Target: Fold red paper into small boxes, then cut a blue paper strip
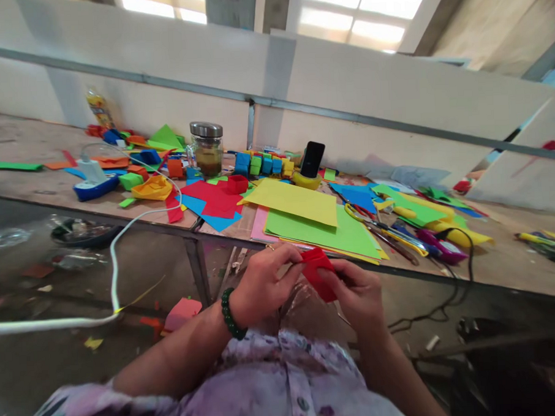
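A small folded piece of red paper (318,272) is held between both my hands, just below the table's front edge. My left hand (262,284), with a green bead bracelet at the wrist, pinches its left side. My right hand (358,295) grips it from the right and below; part of the paper is hidden by these fingers. A stack of yellow, green and pink paper sheets (315,218) lies on the table straight ahead of my hands.
The wooden table (514,259) holds scissors (384,228), a glass jar (207,148), a black phone (313,159), coloured paper cubes (261,164), a small red paper box (236,184) and a blue-white object with a white cable (112,264) hanging off the edge. Paper scraps lie on the floor.
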Action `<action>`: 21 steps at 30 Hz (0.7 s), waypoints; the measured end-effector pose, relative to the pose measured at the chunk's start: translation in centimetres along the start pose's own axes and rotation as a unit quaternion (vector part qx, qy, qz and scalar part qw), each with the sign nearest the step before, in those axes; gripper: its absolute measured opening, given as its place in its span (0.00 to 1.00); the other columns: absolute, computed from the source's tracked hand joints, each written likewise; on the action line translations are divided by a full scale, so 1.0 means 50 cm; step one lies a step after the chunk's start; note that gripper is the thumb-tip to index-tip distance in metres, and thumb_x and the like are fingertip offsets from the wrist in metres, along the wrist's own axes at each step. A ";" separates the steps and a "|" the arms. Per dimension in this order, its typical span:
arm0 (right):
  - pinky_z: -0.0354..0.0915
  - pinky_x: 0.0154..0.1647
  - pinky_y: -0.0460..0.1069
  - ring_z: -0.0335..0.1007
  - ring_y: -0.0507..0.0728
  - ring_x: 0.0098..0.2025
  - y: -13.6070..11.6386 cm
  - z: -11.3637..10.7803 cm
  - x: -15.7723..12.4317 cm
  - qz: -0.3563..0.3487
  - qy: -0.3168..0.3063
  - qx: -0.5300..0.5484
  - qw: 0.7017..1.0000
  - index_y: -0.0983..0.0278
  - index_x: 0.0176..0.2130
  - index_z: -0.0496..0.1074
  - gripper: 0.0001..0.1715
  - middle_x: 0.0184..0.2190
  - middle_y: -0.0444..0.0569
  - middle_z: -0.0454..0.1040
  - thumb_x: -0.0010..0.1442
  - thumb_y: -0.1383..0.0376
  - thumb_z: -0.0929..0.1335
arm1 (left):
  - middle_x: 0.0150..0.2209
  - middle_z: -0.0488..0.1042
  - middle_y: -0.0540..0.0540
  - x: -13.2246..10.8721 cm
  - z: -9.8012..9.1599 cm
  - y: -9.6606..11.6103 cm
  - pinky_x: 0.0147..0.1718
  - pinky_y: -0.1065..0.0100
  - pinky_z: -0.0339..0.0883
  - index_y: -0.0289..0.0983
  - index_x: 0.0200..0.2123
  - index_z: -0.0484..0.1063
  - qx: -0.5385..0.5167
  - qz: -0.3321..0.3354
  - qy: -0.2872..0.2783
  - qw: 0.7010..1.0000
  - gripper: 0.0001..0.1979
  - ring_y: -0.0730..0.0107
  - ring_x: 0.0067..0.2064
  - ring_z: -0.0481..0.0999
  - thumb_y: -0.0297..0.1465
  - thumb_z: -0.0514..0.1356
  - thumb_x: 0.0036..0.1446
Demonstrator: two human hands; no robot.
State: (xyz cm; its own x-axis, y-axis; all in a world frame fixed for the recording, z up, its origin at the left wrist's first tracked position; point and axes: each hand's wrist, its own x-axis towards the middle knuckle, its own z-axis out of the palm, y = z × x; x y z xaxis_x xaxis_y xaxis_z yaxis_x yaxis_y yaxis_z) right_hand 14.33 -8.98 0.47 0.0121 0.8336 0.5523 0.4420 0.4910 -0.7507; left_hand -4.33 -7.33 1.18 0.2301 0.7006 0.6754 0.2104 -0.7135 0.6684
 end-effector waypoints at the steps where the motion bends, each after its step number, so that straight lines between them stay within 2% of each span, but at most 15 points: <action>1: 0.69 0.26 0.45 0.74 0.53 0.25 -0.002 0.000 0.000 -0.006 -0.007 -0.004 1.000 0.62 0.35 0.79 0.06 0.27 0.45 0.80 0.56 0.63 0.71 | 0.35 0.76 0.46 -0.001 0.001 0.000 0.38 0.69 0.66 0.36 0.33 0.69 0.010 0.003 -0.012 1.000 0.04 0.69 0.37 0.74 0.22 0.58 0.58; 4: 0.71 0.30 0.46 0.75 0.53 0.29 -0.009 -0.003 0.001 -0.034 -0.004 -0.023 0.999 0.61 0.37 0.78 0.06 0.30 0.45 0.80 0.58 0.64 0.71 | 0.34 0.75 0.47 -0.002 0.005 0.000 0.37 0.69 0.65 0.36 0.32 0.68 0.021 0.010 -0.048 0.999 0.04 0.69 0.36 0.73 0.23 0.58 0.59; 6: 0.70 0.29 0.45 0.75 0.52 0.27 -0.011 -0.005 -0.001 -0.047 0.011 -0.038 0.998 0.60 0.36 0.78 0.05 0.29 0.44 0.80 0.58 0.64 0.71 | 0.33 0.75 0.47 -0.003 0.008 0.001 0.37 0.70 0.66 0.36 0.33 0.69 -0.016 -0.008 -0.042 0.999 0.03 0.70 0.36 0.74 0.23 0.58 0.58; 8: 0.70 0.28 0.44 0.74 0.52 0.26 -0.013 -0.008 -0.004 -0.049 0.029 -0.046 0.997 0.60 0.35 0.78 0.04 0.27 0.43 0.79 0.58 0.64 0.71 | 0.36 0.75 0.47 -0.003 0.011 0.004 0.40 0.70 0.68 0.36 0.37 0.68 -0.102 -0.056 -0.024 0.993 0.05 0.70 0.38 0.75 0.24 0.61 0.56; 12: 0.70 0.27 0.44 0.74 0.52 0.25 -0.019 -0.010 -0.007 -0.040 0.073 -0.049 0.995 0.60 0.33 0.78 0.03 0.26 0.43 0.79 0.57 0.64 0.72 | 0.44 0.75 0.43 -0.002 0.011 0.011 0.45 0.66 0.71 0.37 0.45 0.63 -0.266 -0.158 -0.028 0.951 0.19 0.66 0.45 0.76 0.25 0.66 0.51; 18: 0.70 0.25 0.45 0.73 0.52 0.24 -0.027 -0.009 -0.007 -0.039 0.089 -0.047 0.994 0.62 0.32 0.78 0.05 0.25 0.45 0.79 0.57 0.63 0.71 | 0.41 0.74 0.44 -0.003 0.008 0.022 0.41 0.68 0.73 0.36 0.38 0.65 -0.322 -0.178 -0.035 0.929 0.13 0.69 0.39 0.77 0.28 0.66 0.51; 21: 0.71 0.26 0.46 0.73 0.53 0.25 -0.021 -0.013 -0.011 -0.064 0.095 -0.084 0.990 0.61 0.33 0.78 0.04 0.27 0.46 0.80 0.57 0.63 0.72 | 0.40 0.76 0.42 0.002 -0.002 0.026 0.42 0.68 0.72 0.34 0.34 0.69 -0.291 -0.157 -0.023 0.943 0.08 0.67 0.42 0.77 0.29 0.65 0.54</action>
State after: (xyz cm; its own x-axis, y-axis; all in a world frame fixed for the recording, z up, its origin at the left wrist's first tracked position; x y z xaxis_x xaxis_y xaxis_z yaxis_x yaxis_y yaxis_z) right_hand 14.43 -10.14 1.20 0.1075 0.6964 0.7095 0.5934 0.5277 -0.6078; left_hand -4.11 -8.22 2.15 0.2869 0.8654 0.4108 -0.2797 -0.3344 0.9000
